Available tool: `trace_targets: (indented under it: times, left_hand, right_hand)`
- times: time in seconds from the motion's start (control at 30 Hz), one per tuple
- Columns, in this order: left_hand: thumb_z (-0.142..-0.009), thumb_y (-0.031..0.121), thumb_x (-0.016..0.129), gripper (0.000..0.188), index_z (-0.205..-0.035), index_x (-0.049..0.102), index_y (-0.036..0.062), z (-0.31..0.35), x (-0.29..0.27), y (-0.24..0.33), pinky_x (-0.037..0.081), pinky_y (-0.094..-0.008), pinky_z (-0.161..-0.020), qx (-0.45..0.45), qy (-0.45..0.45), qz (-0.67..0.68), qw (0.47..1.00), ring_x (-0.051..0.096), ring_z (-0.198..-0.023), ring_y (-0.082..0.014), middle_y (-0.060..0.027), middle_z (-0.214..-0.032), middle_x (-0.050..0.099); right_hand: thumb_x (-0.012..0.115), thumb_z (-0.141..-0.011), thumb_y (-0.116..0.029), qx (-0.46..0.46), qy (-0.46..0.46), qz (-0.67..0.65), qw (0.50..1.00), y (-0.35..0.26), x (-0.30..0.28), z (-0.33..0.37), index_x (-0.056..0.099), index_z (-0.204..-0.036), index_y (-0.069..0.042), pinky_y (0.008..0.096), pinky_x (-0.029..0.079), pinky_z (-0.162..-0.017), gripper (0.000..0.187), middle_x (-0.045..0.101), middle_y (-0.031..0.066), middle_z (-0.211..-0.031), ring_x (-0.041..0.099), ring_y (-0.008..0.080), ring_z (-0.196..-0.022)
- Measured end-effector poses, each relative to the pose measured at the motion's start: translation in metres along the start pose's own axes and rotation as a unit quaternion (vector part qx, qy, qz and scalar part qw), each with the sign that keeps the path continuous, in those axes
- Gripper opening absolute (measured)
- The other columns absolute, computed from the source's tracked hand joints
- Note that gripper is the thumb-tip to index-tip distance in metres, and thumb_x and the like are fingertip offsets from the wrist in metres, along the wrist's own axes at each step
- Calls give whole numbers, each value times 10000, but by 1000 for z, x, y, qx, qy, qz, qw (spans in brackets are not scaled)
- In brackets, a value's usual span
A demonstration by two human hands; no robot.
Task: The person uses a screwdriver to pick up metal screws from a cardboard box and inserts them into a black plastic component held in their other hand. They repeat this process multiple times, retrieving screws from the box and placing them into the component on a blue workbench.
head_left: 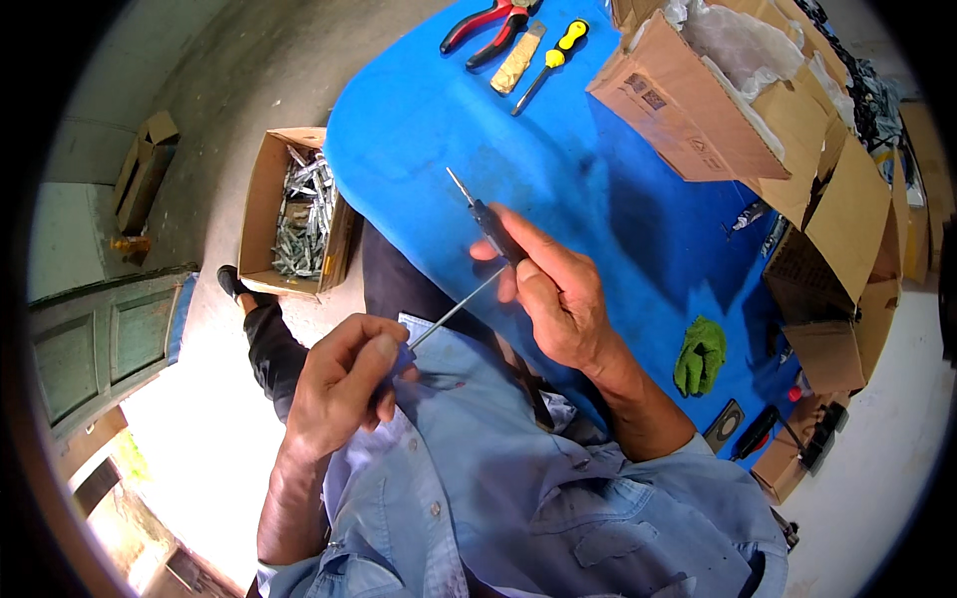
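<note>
My left hand [344, 374] is closed on a screwdriver [457, 309] with a long thin metal shaft; a bit of its blue handle shows by the fingers. The shaft slants up to the right, and its tip reaches a dark cylindrical part with a thin metal rod [496, 229]. That part is pinched between the thumb and fingers of my right hand [563, 304], its rod pointing up and to the left. Whether the screwdriver tip is seated in the part is hidden by the fingers. Both hands are in the air in front of my blue shirt, near the table's edge.
The blue-covered table [419, 130] bears pliers [498, 25], a yellow-black screwdriver [553, 62], a worn yellowish block [519, 58], a green glove [701, 357] and open cardboard boxes [698, 110]. On the floor at left, a carton [261, 224] holds many metal parts.
</note>
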State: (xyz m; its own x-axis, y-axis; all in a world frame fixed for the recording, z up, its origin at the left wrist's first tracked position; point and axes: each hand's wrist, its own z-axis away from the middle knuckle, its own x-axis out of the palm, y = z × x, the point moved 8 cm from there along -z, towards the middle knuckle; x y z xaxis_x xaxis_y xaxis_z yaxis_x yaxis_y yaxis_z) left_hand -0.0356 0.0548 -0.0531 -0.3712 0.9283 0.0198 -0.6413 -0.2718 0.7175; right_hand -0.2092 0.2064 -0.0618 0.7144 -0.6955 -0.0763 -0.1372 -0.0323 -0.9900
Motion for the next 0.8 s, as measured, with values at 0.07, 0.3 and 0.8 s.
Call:
trace_targets:
  times: [0.07,0.3,0.8]
  left_hand:
    - [-961,134,687,287,-1178,616,-41,2,-3,4,486,-213,-586,27,25,-36,999,630,-732,-79,-79,-920,692]
    - [-827,17,761,370,-1161,615,-44,13,-3,16,534,-267,-846,148,65,-123,979,646,-922,-125,-80,-1019,656]
    - [-1029,112,591,263,-1233,629,-51,17,2,16,527,-232,-580,130,55,-125,982,649,-650,-121,-108,-887,717]
  right_hand:
    - [451,-971,32,-3,1,3,1000,-1,0,0,525,-1454,89,289,536,-636,492,750,153,-1106,617,136,-673]
    - [445,-974,33,-20,-3,14,1000,-3,-1,-1,527,-1450,92,293,536,-632,487,748,162,-1102,621,136,-670]
    - [439,-977,30,-1,1,8,1000,-2,-1,0,509,-1472,81,293,534,-634,503,748,158,-1100,611,134,-671]
